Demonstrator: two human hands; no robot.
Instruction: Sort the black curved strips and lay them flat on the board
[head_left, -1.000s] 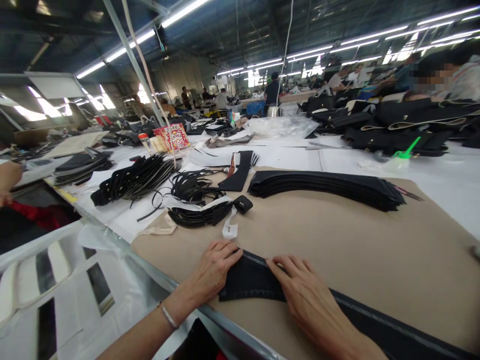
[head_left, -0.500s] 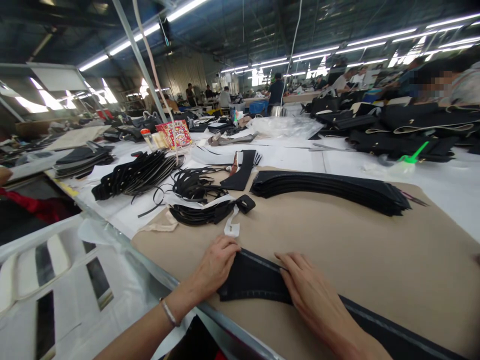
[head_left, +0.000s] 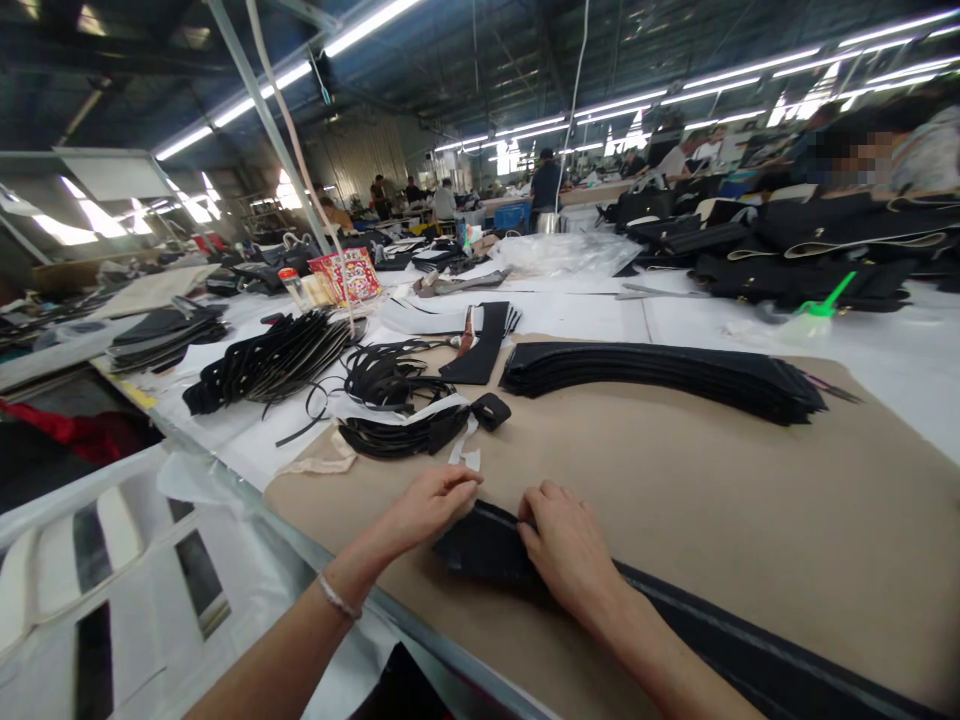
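Note:
A long black curved strip (head_left: 480,545) lies along the near edge of the brown board (head_left: 675,490). My left hand (head_left: 431,503) rests at the strip's left end, fingers bent and pinched on its top edge. My right hand (head_left: 566,550) lies just to the right, fingers curled down onto the same edge, pressing the strip. The rest of the strip runs off to the lower right under my forearm.
A stack of matching black curved strips (head_left: 660,375) lies farther back on the board. Bundles of black straps (head_left: 397,400) and black cut pieces (head_left: 262,360) sit to the left. A red patterned box (head_left: 346,274) stands behind. Black bags (head_left: 810,250) pile at right; people work in the distance.
Both hands have drawn closer together at the strip's left end. My right hand slid left and its fingers curled from flat to bent; my left hand's fingers lifted into a pinch.

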